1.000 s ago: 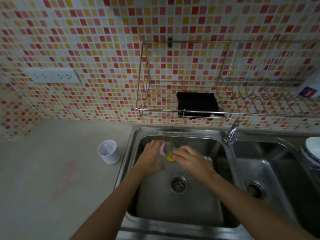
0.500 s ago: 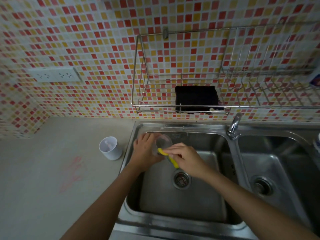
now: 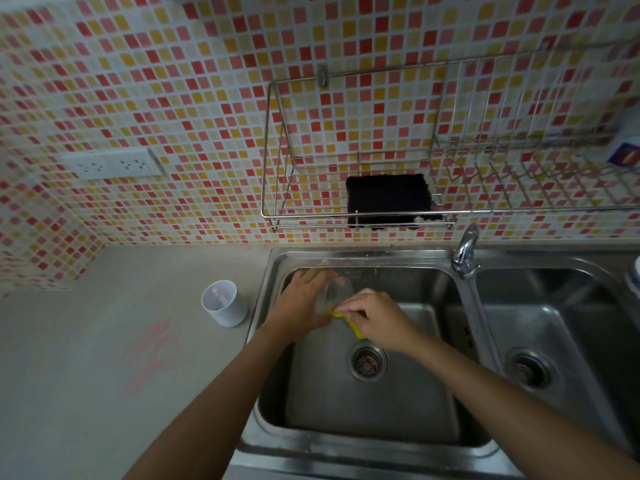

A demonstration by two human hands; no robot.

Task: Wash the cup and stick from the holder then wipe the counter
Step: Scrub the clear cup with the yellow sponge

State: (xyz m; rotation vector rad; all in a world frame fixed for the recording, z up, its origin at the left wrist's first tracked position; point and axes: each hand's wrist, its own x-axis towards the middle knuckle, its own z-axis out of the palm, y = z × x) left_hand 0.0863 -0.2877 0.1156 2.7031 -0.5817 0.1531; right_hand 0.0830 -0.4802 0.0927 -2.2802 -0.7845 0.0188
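Over the left sink basin (image 3: 367, 417), my left hand (image 3: 299, 304) grips a small clear cup (image 3: 336, 294), tilted with its mouth toward the right. My right hand (image 3: 375, 317) pinches a yellow sponge (image 3: 348, 322) against the cup's rim. A white cylindrical holder (image 3: 225, 303) stands on the grey counter (image 3: 86, 375) just left of the sink, with a pale stick-like item inside. Pink scribble marks (image 3: 152, 355) stain the counter in front of the holder.
A wire rack (image 3: 346, 216) on the tiled wall holds a black cloth (image 3: 388, 199). The tap (image 3: 465, 251) stands between the two basins. The right basin (image 3: 561, 341) has a drain. White dishware (image 3: 634, 278) sits at the far right edge. A wall socket (image 3: 114, 165) is on the left.
The sponge has shifted along the cup's rim in my right hand while my left hand keeps holding the cup. The view has tilted slightly.
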